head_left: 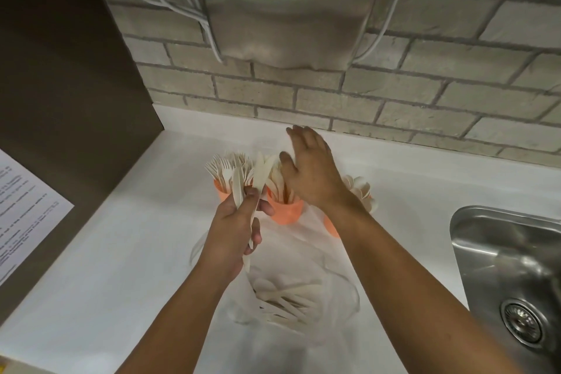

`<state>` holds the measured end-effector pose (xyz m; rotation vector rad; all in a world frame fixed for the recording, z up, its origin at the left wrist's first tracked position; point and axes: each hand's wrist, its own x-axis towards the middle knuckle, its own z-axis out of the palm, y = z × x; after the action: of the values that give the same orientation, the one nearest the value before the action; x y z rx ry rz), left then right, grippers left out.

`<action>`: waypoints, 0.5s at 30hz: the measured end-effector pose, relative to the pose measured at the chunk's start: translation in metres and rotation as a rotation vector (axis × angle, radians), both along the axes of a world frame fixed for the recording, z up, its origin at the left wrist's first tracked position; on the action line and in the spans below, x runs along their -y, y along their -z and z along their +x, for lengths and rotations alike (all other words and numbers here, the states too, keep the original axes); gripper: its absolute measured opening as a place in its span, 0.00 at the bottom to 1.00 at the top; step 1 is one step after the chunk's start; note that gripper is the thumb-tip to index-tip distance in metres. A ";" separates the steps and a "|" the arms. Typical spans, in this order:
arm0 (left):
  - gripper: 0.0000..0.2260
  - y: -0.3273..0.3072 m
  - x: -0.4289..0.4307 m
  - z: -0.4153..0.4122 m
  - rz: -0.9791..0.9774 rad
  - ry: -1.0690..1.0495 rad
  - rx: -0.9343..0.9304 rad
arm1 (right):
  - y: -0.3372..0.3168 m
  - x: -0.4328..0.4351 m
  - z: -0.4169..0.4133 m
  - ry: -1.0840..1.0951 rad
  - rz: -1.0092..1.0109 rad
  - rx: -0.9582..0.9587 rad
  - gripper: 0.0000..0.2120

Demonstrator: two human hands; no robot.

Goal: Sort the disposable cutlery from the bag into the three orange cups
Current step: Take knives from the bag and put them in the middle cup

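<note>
Disposable cutlery (283, 302), pale and flat, lies partly in a clear bag (303, 307) on the white worktop (121, 267), between the person's two forearms, while the rest stands sorted in the three orange cups behind it. A steel dispenser (288, 9) hangs on the brick wall above, and a steel sink (513, 276) is set into the worktop at the right. The left cup (221, 189) holds forks, the middle cup (287, 211) holds knives, and the right cup (331, 226), mostly hidden by the right forearm, holds spoons. The left hand (233, 231) has its grip clamped on a few knives (256, 179), blades up, just in front of the left and middle cups. The right hand (312, 170) hovers over the middle cup, fingers spread apart and holding nothing.
</note>
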<state>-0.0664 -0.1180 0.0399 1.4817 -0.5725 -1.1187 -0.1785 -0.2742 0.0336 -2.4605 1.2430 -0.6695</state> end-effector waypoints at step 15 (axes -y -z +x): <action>0.13 0.005 0.001 -0.007 -0.024 0.095 -0.080 | -0.038 -0.024 -0.023 0.129 0.618 0.816 0.13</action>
<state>-0.0735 -0.1191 0.0351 1.3951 -0.6040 -1.2355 -0.2015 -0.2507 0.0718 -1.3859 1.0444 -0.9955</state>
